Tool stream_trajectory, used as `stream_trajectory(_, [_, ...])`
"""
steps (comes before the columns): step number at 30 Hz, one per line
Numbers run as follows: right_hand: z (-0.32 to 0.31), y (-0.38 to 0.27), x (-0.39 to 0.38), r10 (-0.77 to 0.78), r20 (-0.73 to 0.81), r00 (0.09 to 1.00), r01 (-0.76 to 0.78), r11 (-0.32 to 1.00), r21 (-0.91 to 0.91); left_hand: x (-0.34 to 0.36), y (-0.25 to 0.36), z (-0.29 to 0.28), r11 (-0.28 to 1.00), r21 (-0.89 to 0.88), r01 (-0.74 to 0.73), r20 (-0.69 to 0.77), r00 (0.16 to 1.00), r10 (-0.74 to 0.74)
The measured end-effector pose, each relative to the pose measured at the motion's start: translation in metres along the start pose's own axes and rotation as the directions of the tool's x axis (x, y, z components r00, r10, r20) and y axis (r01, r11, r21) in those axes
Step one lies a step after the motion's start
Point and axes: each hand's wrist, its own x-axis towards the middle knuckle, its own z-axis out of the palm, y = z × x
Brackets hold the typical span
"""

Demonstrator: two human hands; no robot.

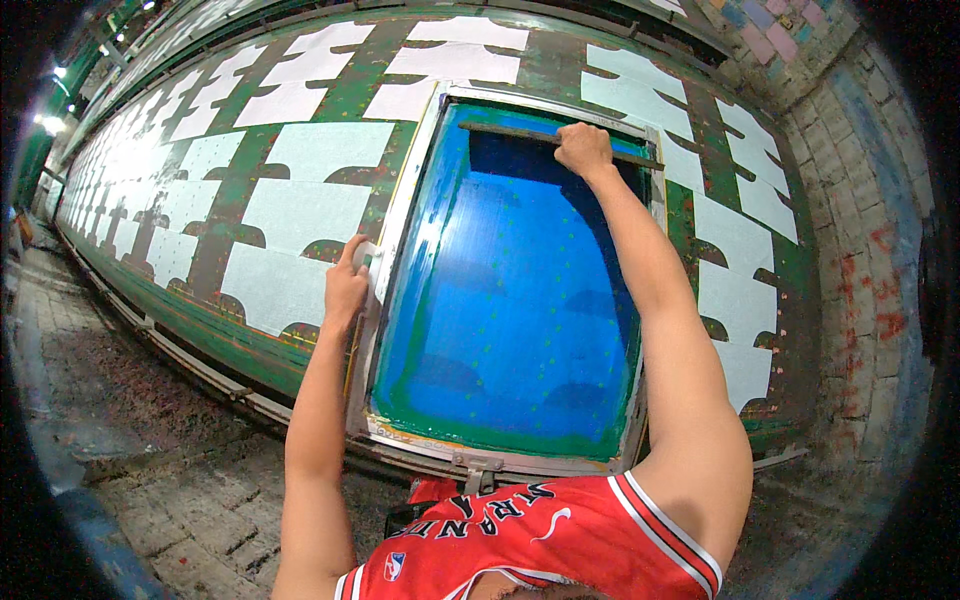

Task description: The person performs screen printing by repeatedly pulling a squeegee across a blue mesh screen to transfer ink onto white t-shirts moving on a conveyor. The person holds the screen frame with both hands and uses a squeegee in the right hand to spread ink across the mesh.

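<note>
A screen printing frame [405, 232] with a pale metal rim and blue mesh [500, 290] lies over the long table in front of me. My right hand [585, 150] is closed around a dark-edged squeegee [510, 131] that spans the far end of the mesh. A dark strip, shadow or ink, shows just below the squeegee. At the frame's left side, my left hand [347, 285] is closed on a small whitish handle [369, 254]; its fingers are partly hidden. Dark cut-out shapes show faintly through the blue mesh.
The long green table [215, 345] carries rows of pale cut fabric pieces [315, 205], with more fabric pieces [735, 290] to the right. A metal rail [215, 378] runs along its near edge. A brick wall [860, 300] stands at the right, and paved floor [200, 510] lies at the lower left.
</note>
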Motion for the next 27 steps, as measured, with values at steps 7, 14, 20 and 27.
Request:
stream_trajectory(7, [-0.026,0.026,0.042,0.029,0.093,0.995,-0.034,0.998,0.049,0.000,-0.007,0.001,0.997,0.030,0.065,0.032,0.997,-0.066])
stream_trajectory(14, [-0.021,0.029,0.055,0.061,0.113,0.992,-0.070,0.994,0.081,-0.001,-0.010,0.001,0.999,0.029,0.026,0.027,0.999,-0.027])
stream_trajectory(20, [-0.021,0.015,0.033,0.100,0.192,0.976,-0.106,0.994,0.023,0.000,-0.008,-0.001,0.997,0.002,0.082,0.062,0.995,-0.082])
stream_trajectory(27, [-0.053,-0.039,-0.074,0.135,0.211,0.968,-0.151,0.987,0.061,0.000,-0.009,-0.001,0.999,0.001,0.039,0.027,0.999,-0.039])
